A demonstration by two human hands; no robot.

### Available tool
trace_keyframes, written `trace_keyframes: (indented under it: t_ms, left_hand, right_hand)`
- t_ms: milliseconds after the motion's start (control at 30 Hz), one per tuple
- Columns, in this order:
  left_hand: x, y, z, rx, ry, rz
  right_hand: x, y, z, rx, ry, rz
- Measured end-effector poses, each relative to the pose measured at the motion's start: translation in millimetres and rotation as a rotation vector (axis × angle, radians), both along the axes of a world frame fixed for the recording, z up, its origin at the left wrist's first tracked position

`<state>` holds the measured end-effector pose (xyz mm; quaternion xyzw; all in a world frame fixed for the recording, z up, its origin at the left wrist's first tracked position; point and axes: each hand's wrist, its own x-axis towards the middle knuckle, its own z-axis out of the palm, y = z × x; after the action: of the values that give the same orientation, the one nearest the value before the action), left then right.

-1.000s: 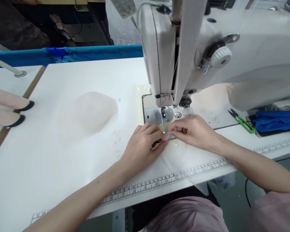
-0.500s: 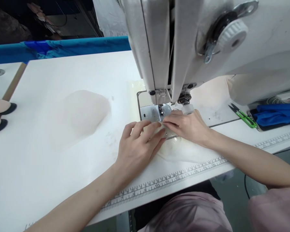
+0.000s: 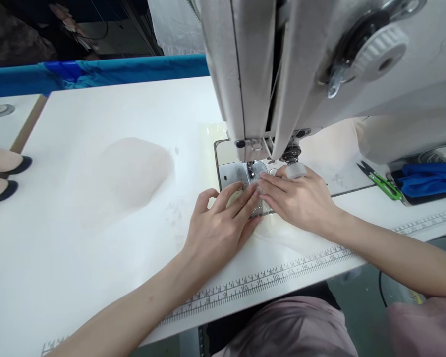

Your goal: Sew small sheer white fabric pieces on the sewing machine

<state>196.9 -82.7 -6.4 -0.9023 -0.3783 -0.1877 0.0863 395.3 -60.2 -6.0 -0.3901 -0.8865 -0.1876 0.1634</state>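
My left hand [image 3: 223,225] rests palm down in front of the sewing machine's needle plate [image 3: 232,171], fingers stretched and somewhat apart. From the other side my right hand [image 3: 299,198] lies with its fingers extended flat, their tips meeting the left fingertips just before the presser foot [image 3: 250,169]. Beneath both hands is a pale, sheer fabric [image 3: 282,240], which spreads toward the table's front edge. Its edge at the fingertips is mostly hidden. Above them stands the sewing machine head [image 3: 252,74].
A printed ruler [image 3: 260,280] runs along the front edge of the white table [image 3: 59,258]. Green thread snips [image 3: 384,186] and a blue cloth [image 3: 431,179] lie at the right. Two pale rods with black tips [image 3: 7,166] jut in at the left. Teal cloth [image 3: 134,71] lines the back edge.
My right hand has gone from pinching at the fabric to lying flatter, fingers extended. My left fingers have straightened toward the presser foot. The whole view has shifted slightly.
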Motion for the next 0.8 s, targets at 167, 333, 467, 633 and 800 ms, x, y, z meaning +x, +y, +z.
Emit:
trace_keyframes:
  t_ms: [167, 333, 467, 633, 800]
  left_hand:
    - [1, -3, 2.5, 0.015, 0.032, 0.019]
    - [2, -1, 1.3, 0.022, 0.049, 0.029]
    - [3, 0, -0.2, 0.020, 0.051, 0.040]
    - [4, 0, -0.6, 0.016, 0.055, 0.051]
    - [5, -1, -2.2, 0.036, 0.077, 0.062]
  right_hand:
    - [2, 4, -1.9, -0.028, -0.021, 0.002]
    - [2, 11, -3.1, -0.045, -0.041, -0.002]
    - [2, 13, -5.4, -0.067, -0.042, -0.005]
    - [3, 13, -6.5, -0.084, -0.053, -0.025]
    - [3, 14, -6.2, -0.113, -0.056, -0.032]
